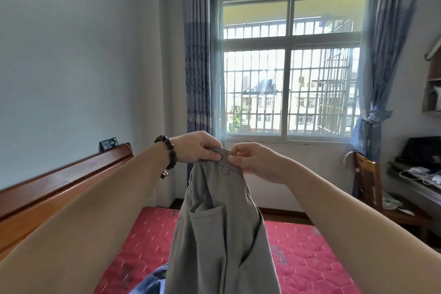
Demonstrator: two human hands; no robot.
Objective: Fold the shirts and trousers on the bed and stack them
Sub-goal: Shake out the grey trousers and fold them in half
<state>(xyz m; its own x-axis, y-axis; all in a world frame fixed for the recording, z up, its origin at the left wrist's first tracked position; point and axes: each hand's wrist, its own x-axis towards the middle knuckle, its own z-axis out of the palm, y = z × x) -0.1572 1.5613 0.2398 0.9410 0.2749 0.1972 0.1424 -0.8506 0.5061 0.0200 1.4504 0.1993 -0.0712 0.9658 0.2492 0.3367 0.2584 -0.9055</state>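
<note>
Bed (pixel 310 253): lying below, its red quilted mattress showing.
Trousers (pixel 222 234): grey, hanging by the waistband above the bed.
Left hand (pixel 198 147): pinching the waistband's left end.
Right hand (pixel 257 162): pinching the waistband just beside it.

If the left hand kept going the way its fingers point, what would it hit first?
The left hand points right along the trousers' waistband, so it would most likely meet the right hand first, which pinches the same waistband right beside it. Depth between them is hard to judge.
</note>
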